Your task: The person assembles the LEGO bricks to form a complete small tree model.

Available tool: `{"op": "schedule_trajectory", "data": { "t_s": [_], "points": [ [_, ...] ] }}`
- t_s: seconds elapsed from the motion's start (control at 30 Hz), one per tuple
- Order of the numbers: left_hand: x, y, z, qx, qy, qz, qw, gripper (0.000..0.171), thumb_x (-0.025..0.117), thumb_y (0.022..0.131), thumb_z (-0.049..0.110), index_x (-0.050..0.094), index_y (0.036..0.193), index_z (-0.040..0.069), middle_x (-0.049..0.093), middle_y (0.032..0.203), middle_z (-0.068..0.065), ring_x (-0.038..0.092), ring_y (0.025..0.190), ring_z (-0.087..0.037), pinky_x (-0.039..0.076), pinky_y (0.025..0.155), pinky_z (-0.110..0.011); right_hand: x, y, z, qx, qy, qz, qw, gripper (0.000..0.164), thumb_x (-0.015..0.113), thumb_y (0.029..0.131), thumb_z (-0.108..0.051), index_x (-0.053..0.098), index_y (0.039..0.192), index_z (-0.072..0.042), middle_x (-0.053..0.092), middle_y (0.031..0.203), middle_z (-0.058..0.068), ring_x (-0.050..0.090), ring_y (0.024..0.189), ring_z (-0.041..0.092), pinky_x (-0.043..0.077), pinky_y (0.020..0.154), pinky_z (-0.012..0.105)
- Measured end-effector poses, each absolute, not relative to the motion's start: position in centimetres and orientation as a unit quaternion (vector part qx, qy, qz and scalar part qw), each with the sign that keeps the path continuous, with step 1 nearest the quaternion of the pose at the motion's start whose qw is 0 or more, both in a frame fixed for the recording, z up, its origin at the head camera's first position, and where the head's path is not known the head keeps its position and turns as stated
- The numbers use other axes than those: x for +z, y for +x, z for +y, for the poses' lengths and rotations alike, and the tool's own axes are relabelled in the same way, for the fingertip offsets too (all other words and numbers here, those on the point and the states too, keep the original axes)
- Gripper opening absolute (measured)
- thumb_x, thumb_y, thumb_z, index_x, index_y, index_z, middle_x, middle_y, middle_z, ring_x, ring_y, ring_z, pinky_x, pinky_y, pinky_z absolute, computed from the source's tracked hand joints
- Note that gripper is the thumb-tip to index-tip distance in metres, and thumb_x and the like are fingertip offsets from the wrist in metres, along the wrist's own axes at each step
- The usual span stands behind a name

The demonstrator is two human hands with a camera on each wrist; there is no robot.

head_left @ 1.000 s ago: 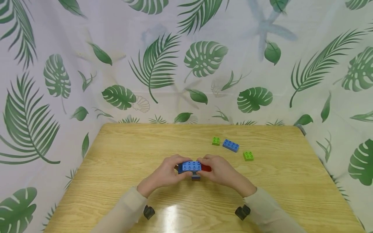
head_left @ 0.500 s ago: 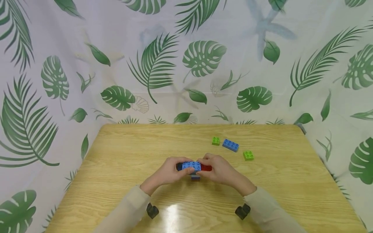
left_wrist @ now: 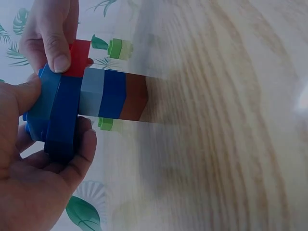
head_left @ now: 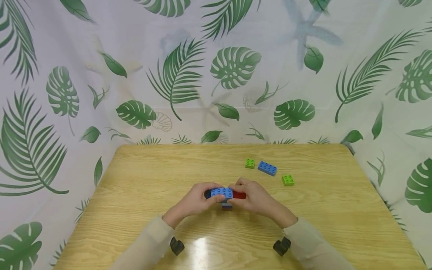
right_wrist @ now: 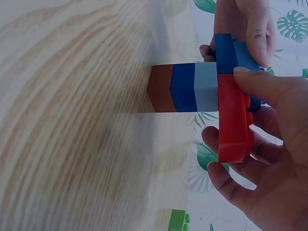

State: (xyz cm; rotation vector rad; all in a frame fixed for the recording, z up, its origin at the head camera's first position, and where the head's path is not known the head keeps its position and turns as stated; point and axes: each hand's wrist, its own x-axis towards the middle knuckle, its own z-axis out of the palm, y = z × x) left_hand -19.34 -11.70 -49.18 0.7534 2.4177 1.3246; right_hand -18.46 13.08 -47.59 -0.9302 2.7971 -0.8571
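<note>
A stack of toy building bricks stands upright on the wooden table. From the bottom come a brown brick [left_wrist: 135,97], a blue brick [left_wrist: 114,94] and a pale grey-blue brick [left_wrist: 92,92]. Above them a dark blue brick [left_wrist: 64,118] and a red brick [right_wrist: 231,118] stick out to opposite sides. A long blue brick [head_left: 219,191] lies across the top. My left hand [head_left: 195,199] grips the top blue brick and the dark blue one, its thumb on the studs. My right hand [head_left: 255,197] holds around the red brick, with its thumb against the top brick's side.
Farther back on the table [head_left: 152,168], to the right, lie a small green brick [head_left: 249,164], a loose blue brick [head_left: 267,168] and another green brick [head_left: 288,180]. A leaf-patterned cloth [head_left: 189,112] hangs behind the table.
My left thumb has moved from the front edge of the top blue brick onto its studs. The right hand stays almost where it was, and the loose bricks have not moved.
</note>
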Motion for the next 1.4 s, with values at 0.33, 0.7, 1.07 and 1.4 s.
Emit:
{"op": "schedule_trajectory", "data": {
  "t_s": [0.33,0.7,1.07,1.4],
  "points": [
    [-49.6,-18.9,-11.8,0.481,0.252,0.833,0.104,0.033,0.073,0.102,0.033,0.064,0.128,0.015,0.072,0.111,-0.006,0.062,0.089,-0.013,0.052,0.075,-0.025,-47.9,-18.7,13.4,-0.288,-0.306,0.907,0.035,0.049,0.078,0.096,-0.038,0.072,0.134,-0.008,0.072,0.113,0.005,0.061,0.093,0.014,0.054,0.080,0.027],
    [-49.7,-19.0,-11.7,0.471,0.254,0.841,0.083,0.031,0.074,0.100,0.033,0.067,0.125,0.017,0.072,0.108,-0.001,0.059,0.087,-0.013,0.050,0.076,-0.026,-48.5,-21.0,20.0,-0.339,-0.219,0.912,-0.079,0.033,0.078,0.097,-0.018,0.075,0.127,-0.005,0.073,0.125,0.017,0.068,0.115,0.038,0.059,0.086,0.054],
    [-49.6,-18.9,-11.7,0.473,0.260,0.838,0.082,0.040,0.075,0.100,0.034,0.067,0.135,0.015,0.072,0.129,-0.004,0.065,0.101,-0.014,0.053,0.086,-0.029,-49.3,-21.0,26.6,-0.288,-0.144,0.945,-0.057,0.046,0.076,0.097,-0.015,0.065,0.138,0.003,0.056,0.144,0.033,0.051,0.133,0.055,0.040,0.107,0.074],
    [-49.7,-18.8,-11.5,0.478,0.259,0.835,0.089,0.035,0.075,0.100,0.032,0.068,0.131,0.017,0.073,0.124,-0.005,0.063,0.096,-0.013,0.053,0.083,-0.026,-51.1,-20.9,29.1,-0.276,-0.163,0.946,-0.040,0.050,0.076,0.095,-0.008,0.061,0.140,0.007,0.056,0.141,0.036,0.063,0.116,0.053,0.053,0.094,0.065]
  ]
}}
